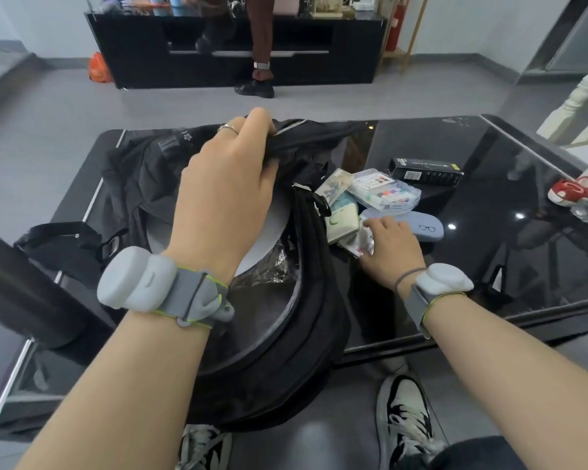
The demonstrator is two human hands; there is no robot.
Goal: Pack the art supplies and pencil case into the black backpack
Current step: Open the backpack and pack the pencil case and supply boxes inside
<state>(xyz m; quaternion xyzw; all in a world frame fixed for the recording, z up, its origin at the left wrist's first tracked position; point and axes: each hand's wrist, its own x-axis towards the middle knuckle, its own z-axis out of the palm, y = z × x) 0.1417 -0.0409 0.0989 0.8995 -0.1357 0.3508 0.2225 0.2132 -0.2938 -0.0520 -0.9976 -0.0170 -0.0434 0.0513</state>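
Glossy black tabletop (455,157): left hand (224,184) grips backpack (286,334) opening edge; right hand (392,245), fingers loosely spread, rests on supplies pile (364,198) just right of opening, nearer hand.

We record a black backpack (279,351) lying on its back, main compartment unzipped and gaping, a pale flat panel and crinkled clear plastic visible inside. Just beside its right edge we list a heap: a clear plastic box of coloured supplies (384,189), a pale green case (343,222), a patterned flat packet (333,184), a crinkled clear packet (362,244).
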